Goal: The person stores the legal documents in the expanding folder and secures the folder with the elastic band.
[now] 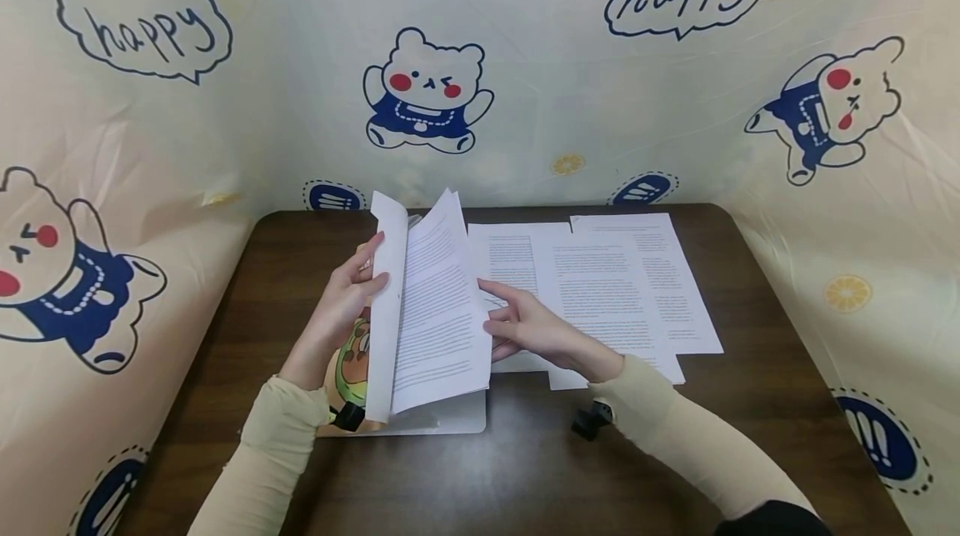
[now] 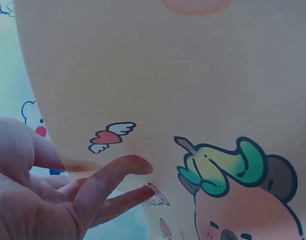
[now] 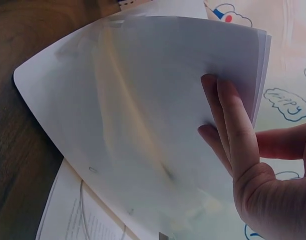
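An illustrated folder (image 1: 352,353) stands partly opened on the table, its lower panel (image 1: 457,417) lying flat. My left hand (image 1: 345,298) pinches the raised cover, thumb on the white inner side and fingers behind. In the left wrist view those fingers touch the outside of the cover (image 2: 227,85), which bears a cartoon animal. Printed sheets of paper (image 1: 442,311) stand tilted inside the folder. Their right edge is pinched by my right hand (image 1: 536,326). The right wrist view shows several fingers spread over the back of the sheets (image 3: 157,85), with the thumb on the other side.
Several loose printed pages overlap to the right of the folder, among them a near page (image 1: 600,303) and a far page (image 1: 675,294). Everything rests on a dark wooden table (image 1: 420,478). Behind and beside it hangs a patterned cloth (image 1: 555,94).
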Tool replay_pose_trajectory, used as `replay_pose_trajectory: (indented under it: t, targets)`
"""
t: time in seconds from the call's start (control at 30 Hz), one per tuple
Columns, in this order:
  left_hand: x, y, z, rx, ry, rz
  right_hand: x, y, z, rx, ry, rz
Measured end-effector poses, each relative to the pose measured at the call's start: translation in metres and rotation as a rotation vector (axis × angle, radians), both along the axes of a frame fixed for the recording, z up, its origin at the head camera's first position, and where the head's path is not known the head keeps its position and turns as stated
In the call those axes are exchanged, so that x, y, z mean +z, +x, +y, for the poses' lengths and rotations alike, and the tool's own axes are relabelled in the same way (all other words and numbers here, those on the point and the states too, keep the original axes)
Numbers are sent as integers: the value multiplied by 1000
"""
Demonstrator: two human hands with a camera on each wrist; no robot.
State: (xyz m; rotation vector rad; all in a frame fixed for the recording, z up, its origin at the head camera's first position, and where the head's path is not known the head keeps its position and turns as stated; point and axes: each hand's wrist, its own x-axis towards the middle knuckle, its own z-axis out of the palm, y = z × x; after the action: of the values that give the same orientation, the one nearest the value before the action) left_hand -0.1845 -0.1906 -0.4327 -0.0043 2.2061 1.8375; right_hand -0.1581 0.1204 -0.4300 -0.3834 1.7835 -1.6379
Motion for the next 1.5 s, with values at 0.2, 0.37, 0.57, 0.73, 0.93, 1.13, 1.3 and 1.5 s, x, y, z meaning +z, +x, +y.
replay_pose_trajectory:
  t: [0.2,0.37,0.57,0.73,0.93,1.13,1.3,1.5]
  targets:
    - [0,1,-1,1,5,3,-4,-2,-10,-4,-3,-22]
    - [0,1,0,-4,7,-1,-8,-2,-17,8,-4,-30]
    - [1,3,1,0,10,-14,-16,-1,-22,10,-10,-34]
    - [2,4,1,5,11,-14,-22,-2,-25,-6,5,-40]
    - [2,3,0,4,23,-17,-19,-1,-20,-51,91,20]
    - [1,3,0,1,22,-20,-20,0,-18,-57,77,51]
    - [1,3,0,-3,24,-8,-20,1,-22,-77,42,37]
    - [2,5,1,9,29,-3,-27,4,-29,-74,26,23]
